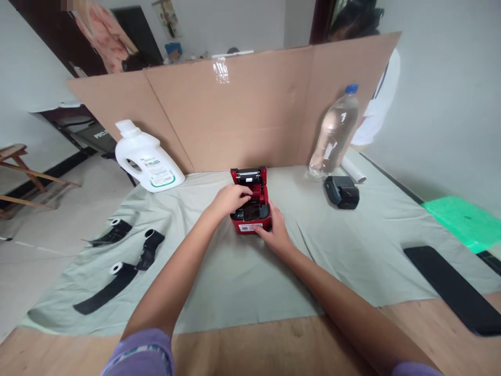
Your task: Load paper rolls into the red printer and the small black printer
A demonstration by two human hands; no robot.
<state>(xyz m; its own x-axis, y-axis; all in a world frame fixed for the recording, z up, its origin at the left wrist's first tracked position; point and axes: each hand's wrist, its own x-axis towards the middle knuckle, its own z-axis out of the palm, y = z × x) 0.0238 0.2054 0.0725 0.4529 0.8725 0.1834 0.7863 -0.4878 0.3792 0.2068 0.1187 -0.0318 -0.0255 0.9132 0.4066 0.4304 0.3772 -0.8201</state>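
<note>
A small red and black label printer (pixel 250 227) stands on the cloth in the middle, its lid (pixel 249 175) raised at the back. My right hand (pixel 277 228) grips its right side, thumb across the labelled front and fingers along the side wall. From the left, my left hand (pixel 231 199) reaches over the open printer with its fingers curled together at the inside; what they pinch, if anything, is hidden. Dark material shows in the front of the printer. Three rolls of black ribbon on white cores, one of them a roll (pixel 121 275) with a long tail, lie to the left.
A cardboard screen (pixel 242 115) stands behind. A white jug (pixel 146 159) is at the back left, a clear bottle (pixel 335 133) at the back right. A black device (pixel 341 192), a black phone-shaped slab (pixel 454 287) and green plastic (pixel 465 219) lie right. People are beyond the screen.
</note>
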